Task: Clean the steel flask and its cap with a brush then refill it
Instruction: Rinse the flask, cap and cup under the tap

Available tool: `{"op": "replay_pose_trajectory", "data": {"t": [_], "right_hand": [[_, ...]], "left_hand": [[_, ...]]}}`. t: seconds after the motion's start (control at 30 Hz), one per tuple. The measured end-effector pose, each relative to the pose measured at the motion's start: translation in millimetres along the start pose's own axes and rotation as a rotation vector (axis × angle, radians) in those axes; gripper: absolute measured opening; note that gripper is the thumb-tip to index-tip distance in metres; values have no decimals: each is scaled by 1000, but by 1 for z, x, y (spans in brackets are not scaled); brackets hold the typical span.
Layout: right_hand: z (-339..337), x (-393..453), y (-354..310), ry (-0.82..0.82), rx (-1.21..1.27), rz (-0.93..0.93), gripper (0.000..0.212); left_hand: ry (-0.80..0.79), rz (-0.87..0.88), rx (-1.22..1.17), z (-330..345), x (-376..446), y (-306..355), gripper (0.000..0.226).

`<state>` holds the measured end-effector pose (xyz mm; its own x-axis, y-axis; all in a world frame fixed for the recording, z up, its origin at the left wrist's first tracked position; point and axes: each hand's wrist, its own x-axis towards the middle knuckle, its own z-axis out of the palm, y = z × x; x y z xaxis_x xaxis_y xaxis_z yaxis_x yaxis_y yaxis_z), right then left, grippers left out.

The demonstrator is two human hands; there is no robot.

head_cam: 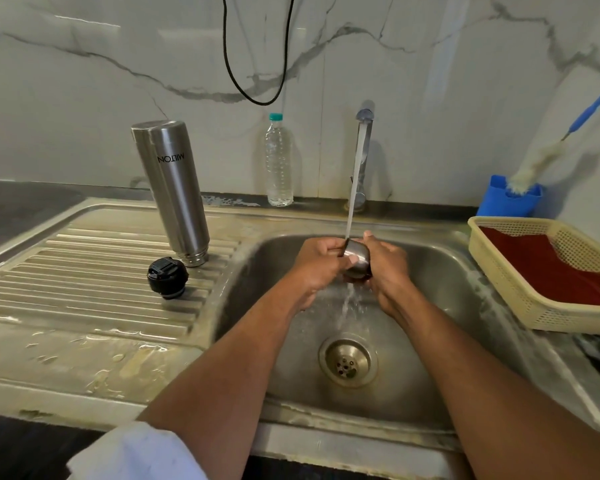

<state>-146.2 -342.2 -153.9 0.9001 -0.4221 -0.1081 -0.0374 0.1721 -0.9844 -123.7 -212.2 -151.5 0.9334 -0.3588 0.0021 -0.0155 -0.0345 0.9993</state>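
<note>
Head view: both hands were over the sink basin [440,282], holding a small steel cup cap [357,259] under the tap's [363,147] running stream. Left hand [321,268] gripped the cap from the left w/ fingers curled round it, thumb across its front; right hand [387,268] gripped it from the right, fingers wrapped behind. Water hit the cap's top edge and ran off below toward the drain [347,361]. Whether the cap held any water: can't tell.

The steel flask [170,192] stood upside down, mouth down, on the ribbed drainboard [84,271] left of the basin, leaning a bit. Just beside it, in front and to the left, sat the black inner stopper [167,277], also on the drainboard, apart from the flask.

At the back of the desk, against the marble wall, stood a clear plastic bottle [279,161] w/ teal cap, closed, filled w/ clear liquid nearly to the neck. Right of the tap, a blue holder [508,199] contained a bottle brush [548,154], bristle end down in it, blue handle tilted up to the right. Right of the basin, a cream perforated basket [520,292] held a red cloth [551,268] lying flat inside. Drainboard and sink rim were wet, w/ puddles near the front edge.
</note>
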Motion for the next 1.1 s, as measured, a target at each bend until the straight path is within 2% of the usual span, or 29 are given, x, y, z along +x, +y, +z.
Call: {"op": "replay_pose_trajectory", "data": {"t": [0.1, 0.2, 0.3, 0.37, 0.43, 0.53, 0.63, 0.77, 0.9, 0.97, 1.1], "right_hand": [[7, -1, 2, -152, 33, -53, 32], [6, -1, 4, -246, 9, -138, 38], [4, 3, 3, -218, 9, -182, 38], [5, 5, 4, -180, 5, -169, 35], [6, 7, 5, -128, 21, -145, 33], [7, 8, 4, -84, 49, -130, 31], [6, 8, 7, -150, -36, -220, 30], [6, 2, 0, -196, 56, -214, 31], [9, 3, -1, -104, 92, -159, 32], [8, 3, 0, -95, 52, -203, 32], [8, 2, 4, -148, -79, -358, 30]], "left_hand": [[115, -16, -102, -3, 1, 1, 20], [136, -85, -172, -9, 4, 2, 16], [-16, -120, -221, -16, 6, 1, 27], [-68, -62, -64, -16, 6, -3, 42], [-32, 24, 83, -12, 7, -7, 48], [38, 82, 85, -9, 6, -4, 32], [95, 18, -17, -11, 6, 0, 21], [61, 16, -106, -11, 6, 1, 22], [-32, 137, 74, -8, 3, -2, 42], [12, 152, 77, -6, 2, 1, 32], [59, 46, -25, -10, 2, 7, 9]]}}
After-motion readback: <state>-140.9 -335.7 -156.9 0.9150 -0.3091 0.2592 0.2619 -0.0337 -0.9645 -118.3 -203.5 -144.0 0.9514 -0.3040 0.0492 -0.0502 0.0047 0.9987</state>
